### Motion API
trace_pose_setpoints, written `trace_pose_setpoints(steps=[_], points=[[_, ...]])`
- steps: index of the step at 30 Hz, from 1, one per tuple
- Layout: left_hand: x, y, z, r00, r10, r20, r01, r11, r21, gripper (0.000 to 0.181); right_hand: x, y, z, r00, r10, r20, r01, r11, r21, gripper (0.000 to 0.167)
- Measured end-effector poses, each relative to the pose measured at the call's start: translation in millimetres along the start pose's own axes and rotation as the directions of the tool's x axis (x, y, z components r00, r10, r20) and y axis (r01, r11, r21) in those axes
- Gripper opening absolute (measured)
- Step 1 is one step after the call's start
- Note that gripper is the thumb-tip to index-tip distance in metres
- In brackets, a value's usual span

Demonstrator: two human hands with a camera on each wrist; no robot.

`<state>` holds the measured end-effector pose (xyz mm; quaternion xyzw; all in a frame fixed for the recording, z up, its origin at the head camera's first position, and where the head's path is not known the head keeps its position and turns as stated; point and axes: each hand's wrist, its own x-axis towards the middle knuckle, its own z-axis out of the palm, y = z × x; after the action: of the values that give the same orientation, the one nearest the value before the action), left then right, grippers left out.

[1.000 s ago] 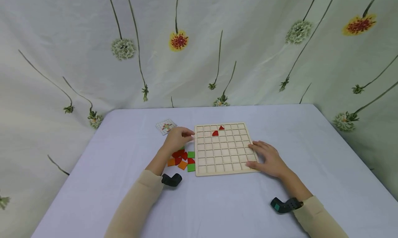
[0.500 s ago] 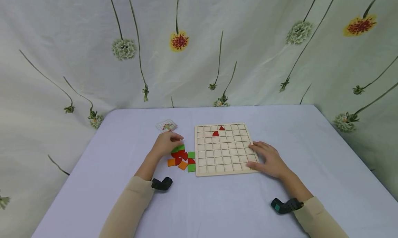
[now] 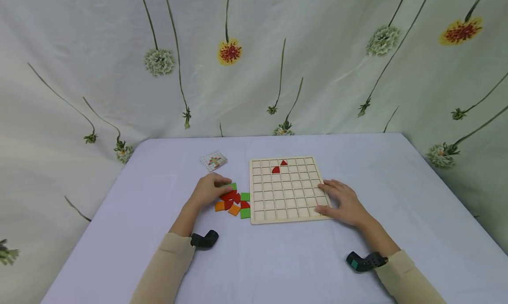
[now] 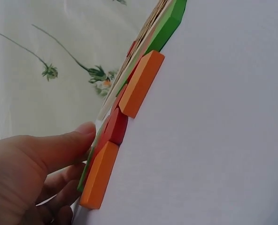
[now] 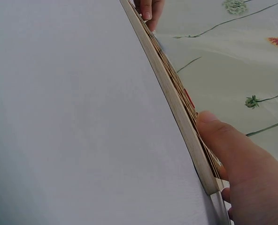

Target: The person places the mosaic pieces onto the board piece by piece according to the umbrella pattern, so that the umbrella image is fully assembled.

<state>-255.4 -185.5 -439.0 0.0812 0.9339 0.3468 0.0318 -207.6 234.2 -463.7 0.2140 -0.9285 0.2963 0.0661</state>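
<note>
Backdrop (image 3: 337, 105): a pale cloth printed with long-stemmed flowers, hanging behind the table.
Table (image 3: 119, 251): white-covered, and under everything we list below.
Board (image 3: 287, 193): wooden, ruled into square cells, lying flat between our two hands.
Right hand (image 3: 342, 201): thumb and fingers spread, touching the board's right edge at the near corner.
Left hand (image 3: 209, 188): over the far left of the loose pieces, thumb and forefinger slightly apart beside a green square (image 3: 233, 186); we cannot tell whether they pinch anything.
Card (image 3: 213, 161): flat beyond our left hand, bearing a small coloured pattern on a grid.
Loose pieces: left of the board, where we see orange squares (image 3: 234, 210), rounded red pieces (image 3: 229, 204) and more green squares, two just beside the board's edge.
Placed pieces: a red quarter-round (image 3: 276, 170) in the board's second row, and a smaller red triangle (image 3: 283, 163) in the farthest row.
</note>
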Motion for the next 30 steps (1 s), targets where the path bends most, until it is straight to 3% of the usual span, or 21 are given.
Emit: trace_pose_setpoints(steps=[6, 16, 30], points=[[-2.2, -1.1, 4.1, 0.998, 0.045, -0.034, -0.045, 0.999, 0.016, 0.029, 0.1, -0.5, -0.5, 1.0, 0.007, 0.005, -0.007, 1.0, 0.0, 0.071], [-5.2, 2.4, 5.8, 0.999, 0.022, -0.045, -0.024, 0.999, -0.042, 0.027, 0.2, -0.1, 0.1, 1.0, 0.013, 0.006, -0.013, 1.0, -0.013, 0.072], [-4.7, 0.0, 8.3, 0.995, 0.075, -0.068, -0.08, 0.993, -0.084, 0.02, 0.0, 1.5, 0.9, 0.999, 0.03, 0.018, -0.03, 0.999, -0.032, 0.072]])
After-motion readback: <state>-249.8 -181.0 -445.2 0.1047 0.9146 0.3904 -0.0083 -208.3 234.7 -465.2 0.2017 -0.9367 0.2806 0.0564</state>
